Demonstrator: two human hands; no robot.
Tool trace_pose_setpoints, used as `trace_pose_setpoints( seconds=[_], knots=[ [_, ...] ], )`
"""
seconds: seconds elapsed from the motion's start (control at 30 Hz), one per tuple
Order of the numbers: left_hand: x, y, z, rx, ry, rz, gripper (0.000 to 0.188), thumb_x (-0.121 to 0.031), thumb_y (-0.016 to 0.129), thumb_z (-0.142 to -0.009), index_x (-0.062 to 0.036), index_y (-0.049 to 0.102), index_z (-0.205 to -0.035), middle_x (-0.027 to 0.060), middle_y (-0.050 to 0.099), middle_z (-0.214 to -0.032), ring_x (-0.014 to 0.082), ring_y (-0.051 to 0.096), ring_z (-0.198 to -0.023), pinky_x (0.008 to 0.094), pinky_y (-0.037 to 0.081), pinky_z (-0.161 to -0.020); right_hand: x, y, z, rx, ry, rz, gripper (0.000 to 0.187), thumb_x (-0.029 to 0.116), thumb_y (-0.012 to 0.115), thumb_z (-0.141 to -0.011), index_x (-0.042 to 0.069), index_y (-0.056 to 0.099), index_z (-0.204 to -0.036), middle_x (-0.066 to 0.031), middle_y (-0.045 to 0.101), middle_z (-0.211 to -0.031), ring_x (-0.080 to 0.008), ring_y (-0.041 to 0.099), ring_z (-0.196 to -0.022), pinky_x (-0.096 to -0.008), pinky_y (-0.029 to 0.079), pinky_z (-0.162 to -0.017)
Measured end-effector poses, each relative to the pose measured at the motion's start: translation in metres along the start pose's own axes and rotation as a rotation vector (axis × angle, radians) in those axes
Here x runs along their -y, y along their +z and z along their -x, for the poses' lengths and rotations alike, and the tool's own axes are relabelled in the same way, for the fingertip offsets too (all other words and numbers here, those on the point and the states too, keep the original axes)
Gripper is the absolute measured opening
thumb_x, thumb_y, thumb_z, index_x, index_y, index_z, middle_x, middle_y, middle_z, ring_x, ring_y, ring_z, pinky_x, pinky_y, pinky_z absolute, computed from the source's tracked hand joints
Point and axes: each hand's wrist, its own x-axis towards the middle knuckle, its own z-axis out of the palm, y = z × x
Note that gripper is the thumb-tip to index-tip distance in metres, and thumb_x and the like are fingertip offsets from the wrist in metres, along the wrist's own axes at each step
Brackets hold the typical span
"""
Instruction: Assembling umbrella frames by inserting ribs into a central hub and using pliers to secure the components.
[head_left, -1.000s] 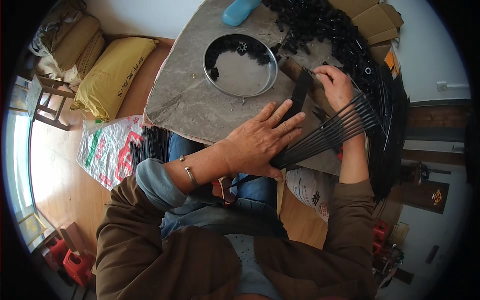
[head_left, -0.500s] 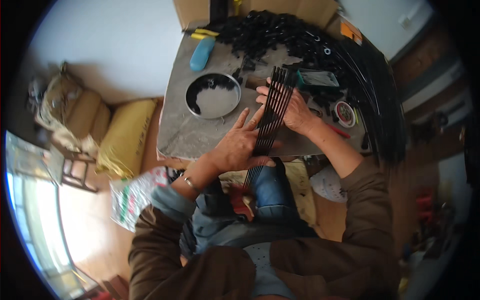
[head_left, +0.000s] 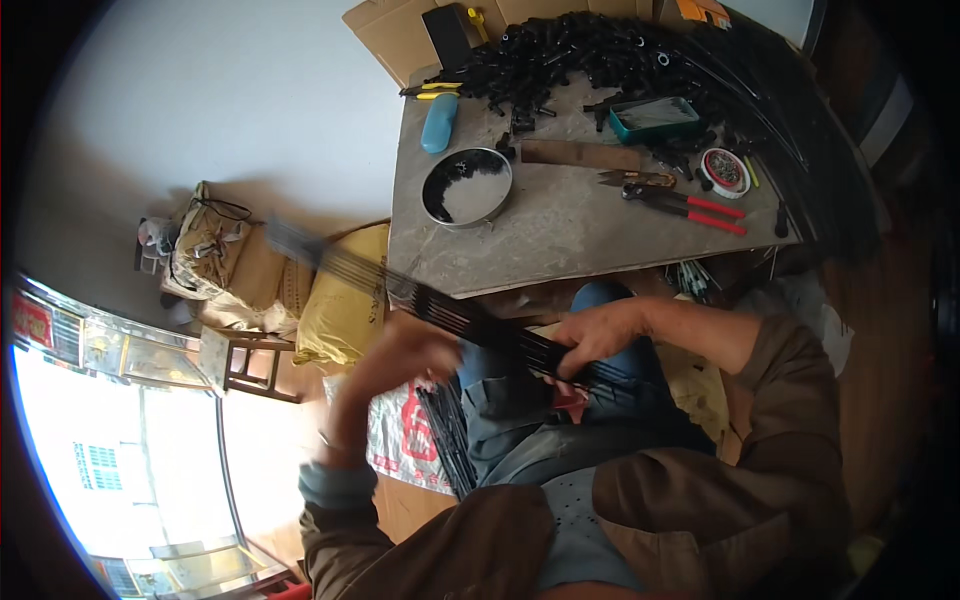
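A flat bundle of thin black rods slants above my lap, its far left end blurred. My right hand is closed around the bundle near its lower right end, the thumb lying on top. My left hand is just below the middle of the bundle, smeared by motion; its fingers cannot be read, nor whether they touch the rods. More black rods stand beside my left thigh, next to a printed plastic bag.
On the grey table are a round pan with black bits, red-handled pliers, scissors, a green tray, a small white tub and a heap of black parts. Yellow sacks stand left.
The rod bundle has come off the table toward my lap and swung from near upright to a slant up to the left. Both hands have moved back from the table; the view has shifted.
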Motion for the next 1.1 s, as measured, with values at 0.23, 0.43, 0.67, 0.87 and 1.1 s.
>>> trace_pose_setpoints(
  seconds=[0.23, 0.43, 0.67, 0.87, 1.1],
  knots=[
    [-0.035, 0.105, -0.022, -0.094, 0.539, -0.768, 0.044, -0.037, 0.074, -0.072, -0.0054, 0.064, -0.101, 0.0082, 0.066, -0.079, 0.0350, 0.065, -0.078, 0.0409, 0.050, -0.069, -0.055, 0.024, -0.026, 0.329, 0.202, -0.193, 0.022, 0.013, 0.062, -0.088, 0.001, 0.058, -0.105, -0.0080, 0.070, -0.091, -0.0167, 0.067, -0.083, -0.0301, 0.052, -0.077],
    [0.010, 0.131, -0.043, 0.769, -0.207, -0.114, 0.029, -0.028, 0.062, -0.090, 0.0013, 0.064, -0.090, 0.0078, 0.063, -0.065, 0.0146, 0.063, -0.058, 0.0269, 0.050, -0.051, -0.038, 0.041, -0.027, 0.391, 0.343, -0.021, 0.024, 0.017, 0.062, -0.087, 0.001, 0.062, -0.105, -0.0064, 0.070, -0.091, -0.0161, 0.066, -0.085, -0.0281, 0.051, -0.077],
    [0.053, 0.109, -0.045, 0.710, -0.335, 0.355, 0.024, -0.023, 0.056, -0.092, 0.0007, 0.059, -0.092, 0.0069, 0.058, -0.067, 0.0183, 0.061, -0.059, 0.0297, 0.051, -0.052, 0.029, 0.020, 0.011, -0.403, -0.281, 0.343, 0.026, 0.011, 0.060, -0.088, -0.003, 0.061, -0.109, -0.0083, 0.068, -0.092, -0.0146, 0.065, -0.083, -0.0286, 0.051, -0.078],
    [-0.021, 0.029, -0.062, 0.240, 0.164, 0.447, 0.025, -0.025, 0.054, -0.094, -0.0003, 0.058, -0.094, 0.0055, 0.061, -0.064, 0.0150, 0.062, -0.060, 0.0262, 0.050, -0.058, 0.072, 0.050, 0.047, 0.056, -0.179, 0.078, 0.037, 0.014, 0.065, -0.085, -0.002, 0.058, -0.118, -0.0109, 0.067, -0.106, -0.0168, 0.064, -0.097, -0.0309, 0.048, -0.090],
    [-0.052, 0.070, -0.103, -0.064, 0.605, 0.641, 0.028, -0.028, 0.052, -0.096, -0.0013, 0.058, -0.094, 0.0072, 0.063, -0.075, 0.0170, 0.064, -0.072, 0.0283, 0.052, -0.068, -0.101, 0.008, -0.040, -0.573, -0.205, 0.251, 0.039, 0.030, 0.067, -0.087, 0.002, 0.058, -0.112, -0.0092, 0.066, -0.094, -0.0206, 0.062, -0.089, -0.0343, 0.049, -0.081]
  ],
)
